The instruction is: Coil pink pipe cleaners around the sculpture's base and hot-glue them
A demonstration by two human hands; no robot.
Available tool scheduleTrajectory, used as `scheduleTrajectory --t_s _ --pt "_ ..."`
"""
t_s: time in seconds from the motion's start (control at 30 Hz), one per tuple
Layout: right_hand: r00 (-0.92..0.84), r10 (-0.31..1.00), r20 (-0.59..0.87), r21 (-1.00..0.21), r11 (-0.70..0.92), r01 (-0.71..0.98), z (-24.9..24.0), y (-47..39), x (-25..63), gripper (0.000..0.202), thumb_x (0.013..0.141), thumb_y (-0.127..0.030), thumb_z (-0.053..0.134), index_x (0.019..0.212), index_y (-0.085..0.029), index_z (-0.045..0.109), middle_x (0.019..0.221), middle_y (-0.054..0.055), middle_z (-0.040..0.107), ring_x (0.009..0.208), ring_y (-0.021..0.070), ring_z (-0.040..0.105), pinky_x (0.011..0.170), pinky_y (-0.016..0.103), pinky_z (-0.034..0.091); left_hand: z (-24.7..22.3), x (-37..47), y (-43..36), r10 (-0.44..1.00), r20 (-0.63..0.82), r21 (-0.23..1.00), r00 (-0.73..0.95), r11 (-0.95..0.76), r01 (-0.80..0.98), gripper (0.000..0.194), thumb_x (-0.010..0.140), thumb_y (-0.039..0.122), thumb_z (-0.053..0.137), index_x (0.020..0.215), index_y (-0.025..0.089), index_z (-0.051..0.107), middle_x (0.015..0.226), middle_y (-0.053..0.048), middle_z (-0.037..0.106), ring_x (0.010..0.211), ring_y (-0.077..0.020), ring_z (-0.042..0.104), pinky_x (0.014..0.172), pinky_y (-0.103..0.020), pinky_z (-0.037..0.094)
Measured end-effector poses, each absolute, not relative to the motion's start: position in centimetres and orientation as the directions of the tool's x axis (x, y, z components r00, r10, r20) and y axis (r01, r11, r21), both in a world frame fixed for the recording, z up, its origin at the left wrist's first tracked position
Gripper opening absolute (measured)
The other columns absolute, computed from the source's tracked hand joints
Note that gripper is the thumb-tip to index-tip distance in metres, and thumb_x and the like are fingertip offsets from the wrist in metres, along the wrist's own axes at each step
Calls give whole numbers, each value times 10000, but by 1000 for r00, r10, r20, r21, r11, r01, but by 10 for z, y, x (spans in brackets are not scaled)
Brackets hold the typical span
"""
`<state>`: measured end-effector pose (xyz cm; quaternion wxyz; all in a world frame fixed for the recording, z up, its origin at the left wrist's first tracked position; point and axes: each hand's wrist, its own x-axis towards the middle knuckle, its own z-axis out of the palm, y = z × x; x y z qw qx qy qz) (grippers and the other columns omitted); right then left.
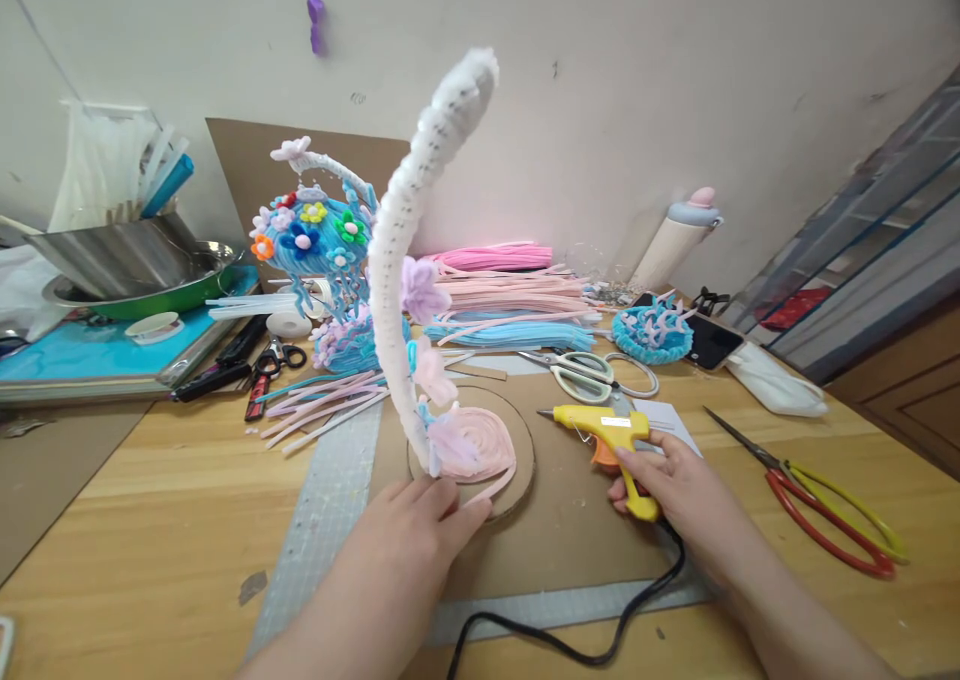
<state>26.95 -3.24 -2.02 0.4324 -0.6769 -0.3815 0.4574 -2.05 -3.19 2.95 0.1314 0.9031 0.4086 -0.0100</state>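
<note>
My right hand (667,490) is wrapped around the handle of a yellow hot glue gun (600,420), whose nozzle points left. My left hand (412,540) is closed at the near edge of a round cardboard disc (521,465), with the loose end of a pink pipe cleaner (499,485) at its thumb and index finger. That pipe cleaner runs into a flat pink coil (487,435) on the disc. From the disc's left side rises a tall curved white fuzzy stem (388,290), carrying a lilac flower (424,290) and paler pieces lower down.
Bundles of pink and blue pipe cleaners (517,335) lie behind. A blue flowered jellyfish-like craft (315,235) stands back left, near a metal bowl (124,250). Pale-handled scissors (585,375) and red-and-yellow-handled scissors (817,510) lie to the right. A black cord (555,640) crosses the front.
</note>
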Motion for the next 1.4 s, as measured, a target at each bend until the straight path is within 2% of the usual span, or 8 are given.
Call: scheduleTrajectory --t_s 0.1,0.2,0.4,0.53,0.63,0.9,1.17,1.4 --pt "379 916 -131 -842 -305 445 -27 -24 279 600 697 -535 645 1127 -193 403 689 13 682 546 225 644 524 333 485 29 -20 -31 722 -113 230 683 -650 725 535 851 37 410 1327 266 496 1050 -82 637 934 -260 609 829 -457 508" --pt "410 910 57 -610 -293 736 -26 -19 284 547 724 -543 601 1105 -185 442 618 -5 638 593 248 638 523 320 423 28 -21 -30 719 -128 235 683 -647 725 522 847 30 412 1310 249 517 1064 -83 644 957 -260 611 845 -457 511" --pt "281 949 143 -289 -231 929 -2 -24 269 302 849 -520 489 839 -235 591 827 58 670 705 257 623 527 325 396 23 -24 -30 709 -105 231 697 -664 711 544 812 20 441 1311 224 513 1170 -88 639 1018 -269 610 868 -462 515" --pt "-274 918 288 -445 381 810 13 -21 236 247 923 -207 419 964 -218 662 957 64 678 906 196 618 798 338 479 21 -24 -30 710 -44 230 703 -677 699 523 809 11 448 1273 237 540 1172 -72 656 1002 -257 630 854 -446 528" --pt "-472 822 318 -445 569 692 13 -14 213 301 907 -106 433 1018 -229 685 1046 62 685 981 187 603 868 349 463 23 -24 -29 715 -10 249 699 -675 695 507 817 3 441 1233 263 569 1162 -56 667 974 -235 646 841 -407 536" --pt "-455 825 334 -422 563 711 -3 -14 203 218 941 -150 470 975 -219 675 1018 49 687 959 199 567 851 363 398 27 -25 -27 754 -8 188 657 -644 741 507 808 43 408 1211 304 572 1087 -40 698 886 -234 671 744 -368 550" --pt "-405 832 379 -348 533 771 -2 -11 201 162 930 -197 525 899 -269 667 1106 3 667 1065 214 511 911 435 252 27 -24 -23 709 167 120 685 -705 699 520 766 18 344 1142 287 581 1048 -26 693 968 -196 636 831 -310 503" --pt "-343 827 446 -376 521 766 -13 -12 200 132 908 -208 570 887 -300 663 1069 -19 669 1053 209 507 946 463 196 27 -27 -25 740 146 50 656 -668 743 539 770 18 359 1129 330 613 986 -4 714 783 -212 665 663 -309 493"
